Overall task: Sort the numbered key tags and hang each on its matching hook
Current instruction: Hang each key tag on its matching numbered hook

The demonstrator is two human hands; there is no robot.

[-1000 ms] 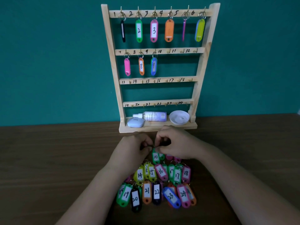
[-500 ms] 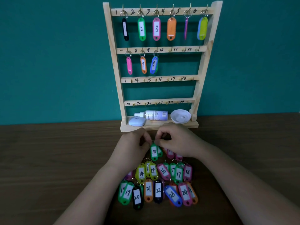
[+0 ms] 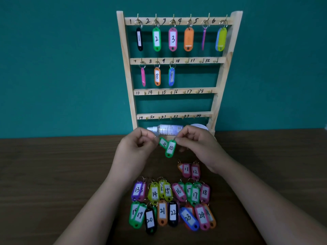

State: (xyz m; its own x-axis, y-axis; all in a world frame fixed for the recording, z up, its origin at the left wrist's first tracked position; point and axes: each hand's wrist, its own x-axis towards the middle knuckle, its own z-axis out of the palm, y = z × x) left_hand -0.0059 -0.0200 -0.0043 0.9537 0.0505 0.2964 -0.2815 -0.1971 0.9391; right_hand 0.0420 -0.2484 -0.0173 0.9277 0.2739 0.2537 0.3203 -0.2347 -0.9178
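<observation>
1. Both hands have come up off the pile since a moment ago, and the two green tags marked 10, which hung together then, are now drawn apart, one in each hand.
2. The left hand (image 3: 139, 145) pinches the ring of the first green 10 tag (image 3: 163, 143) between thumb and forefinger, the other fingers curled in. That tag hangs tilted.
3. The right hand (image 3: 196, 144) pinches the ring of the second green 10 tag (image 3: 170, 148) the same way. It hangs closer to upright and overlaps the first tag's lower edge.
4. Both tags are held in the air just above the table (image 3: 53, 174), in front of the foot of the wooden rack (image 3: 123, 50).
5. Up on the second rail, hook 10 (image 3: 187, 61) stands bare, just right of the blue tag 9 (image 3: 171, 76).
6. With the hands raised, the pink tags 11 and 12 (image 3: 191, 170) lie uncovered on the table below the right hand.
7. Nearer me lie tags 13 to 18 (image 3: 178, 190) in one row and tags 19 to 24 (image 3: 162, 212) in the next.
8. A spray bottle (image 3: 168, 129) lies on the rack's base shelf behind the knuckles.
</observation>
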